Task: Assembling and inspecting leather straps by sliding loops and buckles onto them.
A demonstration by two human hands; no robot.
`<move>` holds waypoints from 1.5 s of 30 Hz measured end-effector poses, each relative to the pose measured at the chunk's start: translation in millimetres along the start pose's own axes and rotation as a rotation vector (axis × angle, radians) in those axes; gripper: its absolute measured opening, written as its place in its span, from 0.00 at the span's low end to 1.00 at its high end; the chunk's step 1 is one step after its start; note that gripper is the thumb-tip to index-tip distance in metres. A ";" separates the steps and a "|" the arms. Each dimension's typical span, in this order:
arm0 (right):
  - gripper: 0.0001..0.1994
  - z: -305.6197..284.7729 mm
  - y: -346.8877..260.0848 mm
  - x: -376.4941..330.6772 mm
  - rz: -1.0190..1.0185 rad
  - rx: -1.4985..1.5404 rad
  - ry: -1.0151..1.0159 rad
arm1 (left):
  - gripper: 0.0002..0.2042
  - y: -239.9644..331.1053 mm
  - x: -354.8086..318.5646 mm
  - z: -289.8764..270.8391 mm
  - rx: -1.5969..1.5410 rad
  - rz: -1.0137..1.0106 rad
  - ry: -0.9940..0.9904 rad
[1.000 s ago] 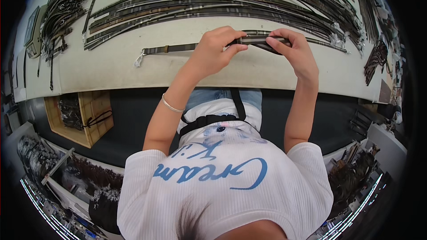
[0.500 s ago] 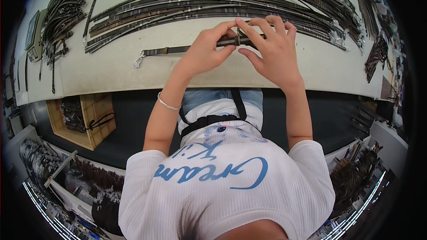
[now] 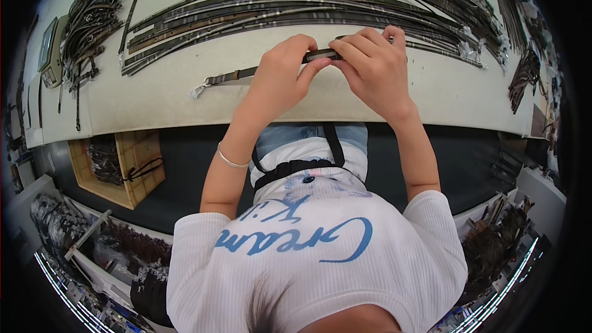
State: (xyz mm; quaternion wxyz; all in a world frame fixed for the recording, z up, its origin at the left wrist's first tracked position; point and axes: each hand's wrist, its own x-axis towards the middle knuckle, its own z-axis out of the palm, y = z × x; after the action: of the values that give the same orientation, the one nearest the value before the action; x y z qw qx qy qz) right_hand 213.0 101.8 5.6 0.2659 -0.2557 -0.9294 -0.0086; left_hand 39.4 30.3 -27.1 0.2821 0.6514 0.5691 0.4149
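A narrow dark strap [image 3: 245, 73] runs through both my hands above the pale table. Its left end carries a metal clasp [image 3: 198, 89] in clear plastic, and a brownish loop [image 3: 236, 74] sits on the strap close to that end. My left hand [image 3: 280, 74] pinches the strap between thumb and fingers. Just beside it, my right hand [image 3: 376, 68] is closed on the strap too, fingertips bent over it. The fingers of my right hand cover whatever buckle or fitting lies under them.
Long dark straps [image 3: 259, 7] lie in rows across the table [image 3: 154, 108], beyond my hands. A heap of straps with metal fittings [image 3: 92, 15] is at the left, beside a boxy device [image 3: 52, 55]. Below the table edge, a wooden crate [image 3: 145, 172] holds dark material.
My right fingers, spread around a metal buckle before, have closed down onto the strap. The buckle is now hidden. The strap's left end has shifted slightly right and down.
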 end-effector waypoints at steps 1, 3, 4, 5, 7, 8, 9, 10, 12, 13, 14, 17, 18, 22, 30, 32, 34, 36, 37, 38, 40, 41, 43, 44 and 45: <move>0.06 0.0 -0.6 -0.2 0.003 -0.002 0.001 | 0.11 3.4 0.6 1.8 0.062 0.024 0.066; 0.06 1.1 -2.9 0.2 0.025 -0.017 0.007 | 0.10 6.9 -0.1 4.9 0.121 0.053 0.127; 0.06 2.2 -2.8 0.2 0.030 -0.023 0.007 | 0.10 7.8 -0.6 7.1 0.199 0.084 0.190; 0.06 4.1 -2.2 0.3 0.028 -0.031 0.028 | 0.09 8.5 -1.1 9.0 0.276 0.117 0.253; 0.06 4.5 -3.0 1.0 0.030 -0.044 0.049 | 0.09 9.7 -3.4 10.5 0.221 0.079 0.235; 0.06 3.7 -4.3 1.6 0.017 -0.056 0.025 | 0.09 9.2 -4.0 10.4 0.170 0.036 0.221; 0.06 3.0 -5.1 1.8 0.003 -0.069 0.001 | 0.09 5.2 -2.3 8.6 0.169 0.039 0.218; 0.06 3.1 -6.1 0.5 0.007 -0.071 0.001 | 0.08 -0.3 0.1 4.7 0.072 -0.039 0.076; 0.06 3.7 -7.7 -2.4 -0.050 -0.087 -0.041 | 0.08 -3.7 1.0 -3.5 -0.024 -0.117 -0.069; 0.06 3.2 -7.7 -2.8 -0.047 -0.089 -0.040 | 0.09 0.3 3.7 -9.5 -0.109 -0.202 -0.168; 0.06 2.7 -7.7 -3.0 -0.050 -0.082 -0.048 | 0.09 1.3 4.8 -14.9 -0.193 -0.288 -0.266; 0.07 -4.8 -1.8 -0.3 -0.037 -0.075 -0.052 | 0.10 -15.7 -3.5 -38.0 -0.432 -0.304 -0.282; 0.07 -8.5 2.2 0.6 -0.019 -0.077 -0.046 | 0.10 -21.0 -7.2 -46.8 -0.432 -0.305 -0.283; 0.08 -16.0 11.6 0.2 0.008 -0.009 -0.070 | 0.10 -33.8 -22.8 -81.5 -0.546 -0.285 -0.348; 0.10 -17.3 34.5 -2.9 -0.048 0.129 -0.046 | 0.10 -65.9 -55.4 -131.0 -0.620 -0.276 -0.287; 0.11 -15.1 37.8 -1.2 -0.012 0.203 -0.071 | 0.09 -62.2 -59.4 -133.2 -0.680 -0.310 -0.219; 0.11 -15.0 39.7 -1.5 0.015 0.278 -0.096 | 0.09 -56.1 -54.2 -126.0 -0.684 -0.319 -0.181; 0.14 -11.5 44.6 -5.5 0.154 0.273 -0.226 | 0.09 -53.7 -45.8 -116.3 -0.686 -0.325 -0.131; 0.20 -10.7 40.6 -4.4 0.076 0.215 -0.212 | 0.09 -51.4 -43.8 -112.7 -0.682 -0.326 -0.160; 0.20 -8.3 32.5 -2.7 0.061 0.224 -0.215 | 0.09 -49.2 -41.4 -109.5 -0.677 -0.328 -0.189; 0.25 -0.7 9.2 3.1 0.034 0.346 -0.162 | 0.09 -45.7 -36.1 -103.9 -0.668 -0.327 -0.185; 0.27 3.7 2.3 4.5 0.030 0.379 -0.184 | 0.09 -45.0 -34.3 -101.0 -0.699 -0.310 -0.183; 0.24 12.6 -2.9 6.6 0.033 0.422 -0.204 | 0.07 -43.1 -33.5 -97.0 -0.770 -0.286 -0.175; 0.22 16.8 -4.5 7.6 0.046 0.457 -0.220 | 0.07 -39.7 -34.2 -96.1 -0.766 -0.291 -0.161; 0.22 19.9 -4.4 7.2 0.035 0.465 -0.223 | 0.06 -34.8 -34.5 -95.9 -0.749 -0.291 -0.153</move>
State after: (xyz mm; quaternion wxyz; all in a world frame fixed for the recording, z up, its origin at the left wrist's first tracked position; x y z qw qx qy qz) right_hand 195.9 104.5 -7.4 0.2138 -0.2030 -0.9254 0.2383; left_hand -61.2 -6.7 -16.2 0.5971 0.4452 0.4423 0.4997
